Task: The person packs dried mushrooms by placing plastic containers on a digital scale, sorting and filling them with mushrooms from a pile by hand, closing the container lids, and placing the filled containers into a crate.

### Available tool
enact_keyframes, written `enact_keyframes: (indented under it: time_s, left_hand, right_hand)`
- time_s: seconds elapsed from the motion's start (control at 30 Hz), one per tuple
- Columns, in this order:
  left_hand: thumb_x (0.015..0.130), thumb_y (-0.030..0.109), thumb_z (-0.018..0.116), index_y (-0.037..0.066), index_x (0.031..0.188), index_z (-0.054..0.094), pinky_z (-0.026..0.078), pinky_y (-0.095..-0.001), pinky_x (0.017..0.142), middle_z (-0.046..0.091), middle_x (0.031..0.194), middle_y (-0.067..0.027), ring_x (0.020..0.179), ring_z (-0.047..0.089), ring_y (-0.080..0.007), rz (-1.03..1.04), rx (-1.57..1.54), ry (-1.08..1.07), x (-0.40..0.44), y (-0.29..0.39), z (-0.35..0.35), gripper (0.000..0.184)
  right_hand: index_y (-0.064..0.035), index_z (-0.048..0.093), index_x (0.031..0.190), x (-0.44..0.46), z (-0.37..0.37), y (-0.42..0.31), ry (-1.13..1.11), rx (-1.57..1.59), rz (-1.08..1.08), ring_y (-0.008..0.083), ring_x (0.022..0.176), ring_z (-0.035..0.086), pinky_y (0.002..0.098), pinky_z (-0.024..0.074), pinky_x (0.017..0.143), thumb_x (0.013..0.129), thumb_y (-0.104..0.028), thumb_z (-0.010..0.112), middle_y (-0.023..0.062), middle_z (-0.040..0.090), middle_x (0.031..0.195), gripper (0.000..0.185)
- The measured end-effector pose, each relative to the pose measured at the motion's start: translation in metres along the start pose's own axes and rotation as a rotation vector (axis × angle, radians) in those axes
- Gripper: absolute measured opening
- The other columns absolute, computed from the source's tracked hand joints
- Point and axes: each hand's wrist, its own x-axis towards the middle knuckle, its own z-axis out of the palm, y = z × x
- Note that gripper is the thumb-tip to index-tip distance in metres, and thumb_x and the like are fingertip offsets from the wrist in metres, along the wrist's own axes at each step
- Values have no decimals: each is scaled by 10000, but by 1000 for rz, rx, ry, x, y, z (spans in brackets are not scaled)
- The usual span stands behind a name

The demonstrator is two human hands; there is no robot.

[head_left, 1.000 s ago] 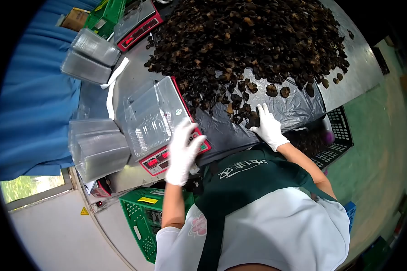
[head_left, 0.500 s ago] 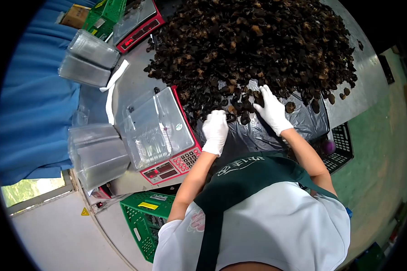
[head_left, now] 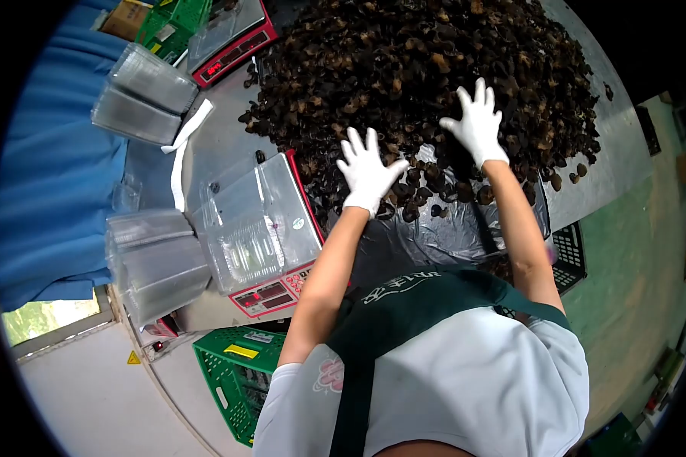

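Note:
A large heap of dark wood ear mushrooms point(head_left: 404, 84) covers the far side of the metal table. My left hand point(head_left: 367, 175), in a white glove, lies over the heap's near left edge with its fingers spread and nothing in it. Farther up, my right hand point(head_left: 478, 126), gloved the same way, reaches over the pile; its fingers are wide apart and it holds nothing. Between and below the hands, scattered mushrooms point(head_left: 411, 212) rest on black plastic sheeting point(head_left: 442, 232). How far the palms touch the heap cannot be told.
To the left stands a red-rimmed scale point(head_left: 263, 297) bearing a clear plastic tray point(head_left: 248, 228). Stacked clear trays point(head_left: 160, 259) and another scale point(head_left: 235, 55) are beyond it. A green crate point(head_left: 225, 373) sits below; a black crate point(head_left: 568, 255) stands at right.
Both hands have moved away from my body onto the heap, the right one farther. The left hand's curled fingers have opened and spread; the right hand's fingers have fanned out too.

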Motion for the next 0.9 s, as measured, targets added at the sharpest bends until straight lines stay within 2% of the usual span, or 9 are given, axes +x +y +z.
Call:
enact_keyframes:
  time_s: [0.1, 0.23, 0.33, 0.57, 0.67, 0.73, 0.8, 0.83, 0.9]
  left_hand:
    - [734, 574, 679, 165, 1474, 302, 158, -615, 1103, 225, 1536, -159, 1416, 147, -406, 185, 109, -36, -19, 12, 23, 926]
    - [700, 441, 740, 155, 1365, 472, 181, -635, 1083, 382, 1459, -77, 1380, 276, -333, 566, 138, 62, -66, 17, 31, 772]
    - [703, 299, 763, 123, 1264, 558, 215, -621, 1069, 473, 1383, -30, 1335, 357, -296, 671, 34, 70, -94, 10, 33, 622]
    - [796, 205, 679, 134, 1058, 644, 277, -483, 1056, 589, 1192, 4, 1258, 436, -225, 819, -34, 17, -130, -31, 25, 273]
    - [777, 179, 715, 107, 942, 671, 420, -359, 911, 664, 994, -33, 977, 612, -215, 762, -190, 182, -132, -31, 9, 186]
    - [750, 156, 748, 92, 898, 671, 490, -359, 774, 678, 918, -65, 832, 646, -251, 644, -274, 332, -128, -32, 7, 178]
    - [739, 200, 770, 73, 1004, 652, 477, -366, 856, 639, 1079, -105, 994, 608, -280, 544, -275, 368, -119, -34, 4, 317]
    - [732, 222, 780, 63, 1071, 637, 469, -376, 893, 611, 1164, -134, 1068, 582, -306, 505, -251, 409, -110, -30, 0, 401]
    - [743, 386, 760, 54, 1257, 534, 367, -481, 1015, 453, 1366, -192, 1249, 432, -370, 444, -219, 359, -92, -26, 5, 652]
  right_hand:
    - [-142, 538, 1290, -42, 23, -3, -225, 228, -73, 417, 1353, 298, 565, 392, 998, 705, -450, 767, 204, 230, 1514, 699]
    - [-135, 633, 1149, -103, 26, -6, -65, 327, -223, 439, 1294, 369, 509, 414, 996, 695, -341, 772, 164, 366, 1457, 518]
    - [-96, 640, 1104, -143, 18, -4, -62, 375, -387, 434, 1282, 380, 491, 398, 1020, 700, -275, 752, 156, 423, 1414, 456]
    - [-86, 650, 1048, -193, 10, -1, -88, 471, -734, 357, 1274, 427, 481, 384, 1025, 720, -213, 750, 85, 518, 1321, 366]
    - [-112, 652, 1077, -192, 11, -3, -104, 534, -899, 297, 1256, 457, 467, 379, 1028, 756, -247, 735, 78, 546, 1291, 358]
    - [-109, 637, 1122, -180, 12, -4, -128, 606, -843, 291, 1232, 477, 447, 392, 1014, 775, -264, 722, 81, 561, 1272, 390]
    - [-90, 571, 1254, -154, -7, -10, -197, 639, -704, 286, 1125, 551, 397, 437, 957, 817, -298, 685, 99, 602, 1207, 497]
    - [-78, 538, 1293, -140, -7, -8, -70, 639, -636, 301, 1062, 583, 390, 453, 935, 828, -282, 677, 118, 607, 1195, 527]
    - [-79, 535, 1297, -111, -6, -10, -29, 699, -264, 297, 1115, 565, 373, 454, 954, 831, -235, 688, 127, 597, 1228, 516]
